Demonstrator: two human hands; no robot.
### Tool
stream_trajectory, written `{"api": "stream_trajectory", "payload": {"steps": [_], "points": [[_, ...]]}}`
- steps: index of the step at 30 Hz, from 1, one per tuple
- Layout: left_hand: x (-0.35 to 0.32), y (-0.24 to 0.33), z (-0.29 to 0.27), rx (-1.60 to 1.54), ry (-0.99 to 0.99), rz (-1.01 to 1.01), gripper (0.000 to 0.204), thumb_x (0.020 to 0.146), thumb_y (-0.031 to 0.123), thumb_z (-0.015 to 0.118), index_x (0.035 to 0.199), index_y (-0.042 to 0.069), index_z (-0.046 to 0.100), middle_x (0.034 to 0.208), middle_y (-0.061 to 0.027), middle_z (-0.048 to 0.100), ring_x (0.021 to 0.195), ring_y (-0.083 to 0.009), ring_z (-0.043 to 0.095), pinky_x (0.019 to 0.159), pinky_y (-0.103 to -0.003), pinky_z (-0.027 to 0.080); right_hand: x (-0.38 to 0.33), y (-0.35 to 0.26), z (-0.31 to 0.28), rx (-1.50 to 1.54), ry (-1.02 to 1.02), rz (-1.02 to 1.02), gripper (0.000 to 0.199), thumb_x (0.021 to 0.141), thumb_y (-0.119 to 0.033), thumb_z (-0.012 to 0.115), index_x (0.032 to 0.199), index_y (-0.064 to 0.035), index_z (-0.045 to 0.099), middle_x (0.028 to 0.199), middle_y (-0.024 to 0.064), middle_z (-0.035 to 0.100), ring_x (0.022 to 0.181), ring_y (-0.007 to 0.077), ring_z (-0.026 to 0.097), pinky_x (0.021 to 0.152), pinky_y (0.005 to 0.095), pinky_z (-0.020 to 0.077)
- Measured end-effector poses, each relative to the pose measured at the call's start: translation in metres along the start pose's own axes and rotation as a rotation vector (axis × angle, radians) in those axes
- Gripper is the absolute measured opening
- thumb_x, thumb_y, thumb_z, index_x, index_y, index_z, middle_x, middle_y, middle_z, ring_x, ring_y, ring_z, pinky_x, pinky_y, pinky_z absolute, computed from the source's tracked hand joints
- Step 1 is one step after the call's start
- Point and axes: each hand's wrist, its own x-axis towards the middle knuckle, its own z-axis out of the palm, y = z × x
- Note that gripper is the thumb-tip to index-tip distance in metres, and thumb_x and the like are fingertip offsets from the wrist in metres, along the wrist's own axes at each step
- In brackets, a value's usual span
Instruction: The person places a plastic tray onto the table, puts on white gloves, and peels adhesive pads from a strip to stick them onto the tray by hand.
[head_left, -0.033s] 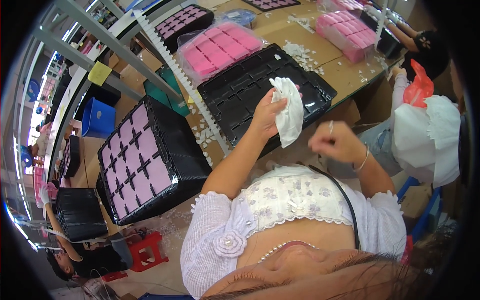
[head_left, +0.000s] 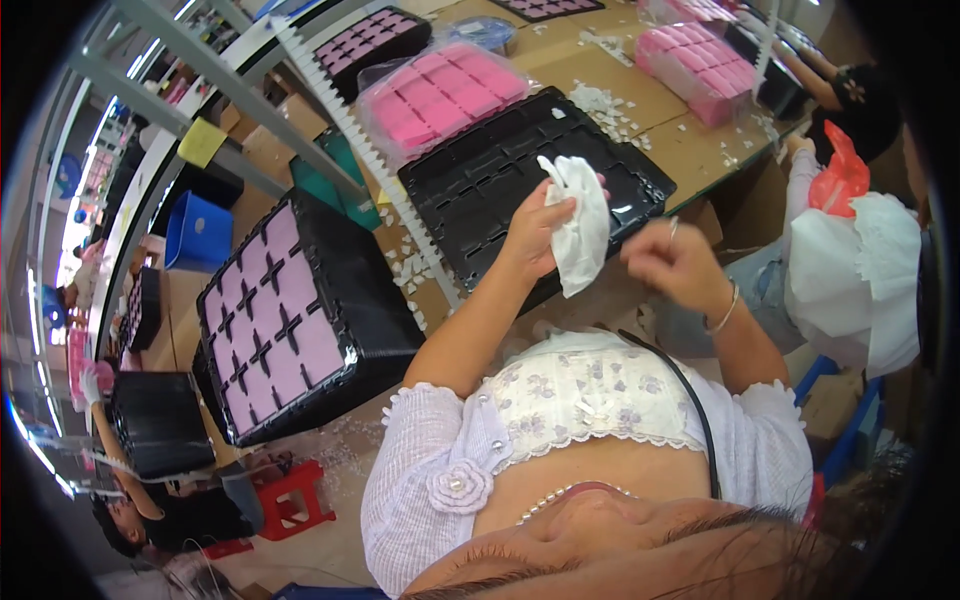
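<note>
Head view: I see the left hand (head_left: 535,232) gripping a white cloth (head_left: 580,228), raised just above the black tray (head_left: 470,190) on the table. Right hand (head_left: 668,262) is beside the cloth, fingers pinched narrow, holding sth too small to tell. Pink foam pack (head_left: 440,95) lies beyond the left hand.

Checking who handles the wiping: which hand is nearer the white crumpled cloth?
Left. The left hand grips the white crumpled cloth over the black compartment tray. The right hand hovers just beside the cloth, fingers pinched, apparently not touching it.
</note>
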Motion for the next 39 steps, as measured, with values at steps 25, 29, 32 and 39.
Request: {"api": "stream_trajectory", "payload": {"steps": [25, 29, 32, 39], "points": [[-0.21, 0.063, -0.001, 0.288, 0.629, 0.741, 0.013, 0.085, 0.011, 0.059, 0.094, 0.001, 0.061, 0.083, -0.0026, 0.06, 0.074, -0.0079, 0.056, 0.068, -0.023, 0.047, 0.095, -0.029, 0.149, 0.759, -0.411, -0.173, 0.047, 0.075, -0.005, 0.068, 0.114, 0.0014, 0.044, 0.104, 0.0068, 0.055, 0.096, 0.0144, 0.054, 0.088, 0.0275, 0.041], [-0.223, 0.073, 0.012, 0.243, 0.604, 0.89, 0.013, 0.086, 0.011, 0.059, 0.094, 0.001, 0.06, 0.08, -0.0037, 0.06, 0.074, -0.0099, 0.058, 0.068, -0.025, 0.048, 0.101, -0.014, 0.138, 0.547, -0.576, -0.143, 0.051, 0.069, -0.008, 0.073, 0.111, 0.0001, 0.047, 0.097, 0.003, 0.055, 0.09, 0.012, 0.054, 0.083, 0.0251, 0.0418], [-0.215, 0.075, 0.016, 0.38, 0.597, 0.886, 0.01, 0.084, 0.009, 0.06, 0.09, 0.001, 0.059, 0.079, -0.0038, 0.06, 0.074, -0.0094, 0.059, 0.067, -0.024, 0.048, 0.098, -0.027, 0.128, 0.495, -0.741, -0.162, 0.06, 0.068, -0.023, 0.076, 0.116, -0.0004, 0.047, 0.102, 0.0034, 0.055, 0.094, 0.013, 0.054, 0.086, 0.0255, 0.0411], [-0.196, 0.072, 0.04, 1.187, 0.565, 0.601, 0.02, 0.075, 0.01, 0.068, 0.08, 0.003, 0.05, 0.068, -0.001, 0.057, 0.064, -0.0054, 0.056, 0.055, -0.021, 0.043, 0.094, -0.05, 0.135, 0.289, -0.509, -0.415, 0.032, 0.081, -0.018, 0.065, 0.104, 0.0011, 0.053, 0.092, 0.0049, 0.055, 0.087, 0.0099, 0.053, 0.077, 0.0214, 0.0402]]}}
